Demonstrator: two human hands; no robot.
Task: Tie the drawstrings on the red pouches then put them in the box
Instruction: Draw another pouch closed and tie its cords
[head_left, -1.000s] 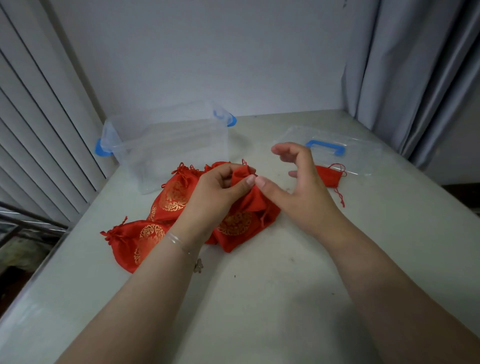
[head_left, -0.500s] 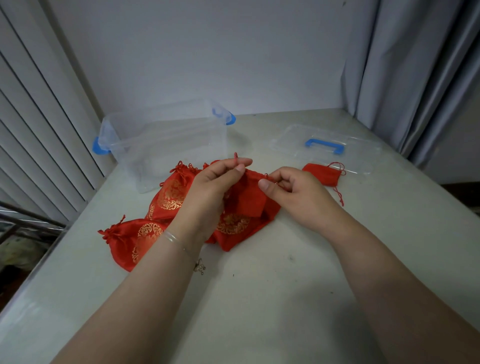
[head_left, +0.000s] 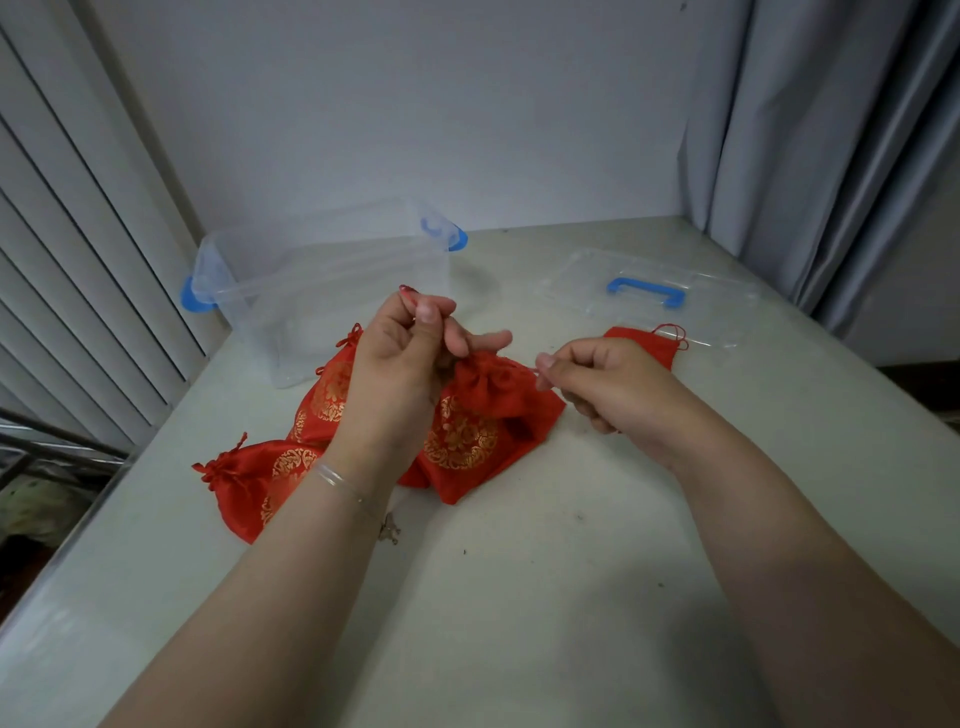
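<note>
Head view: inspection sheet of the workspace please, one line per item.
Surface: pale table, a few small dark specks.
Job's things: centre pouch with neck gathered, its drawstrings pulled apart by both hands; two cinched pouches at left; a small flat pouch at the lid's edge; clear box open, no pouches inside.
Clutter: box lid lying flat, blue handle up.
Grippers: left hand pinches one cord raised; right hand pinches the other.
Cables: nothing seen.
Surroundings: blinds left, curtain right, plain wall behind.
</note>
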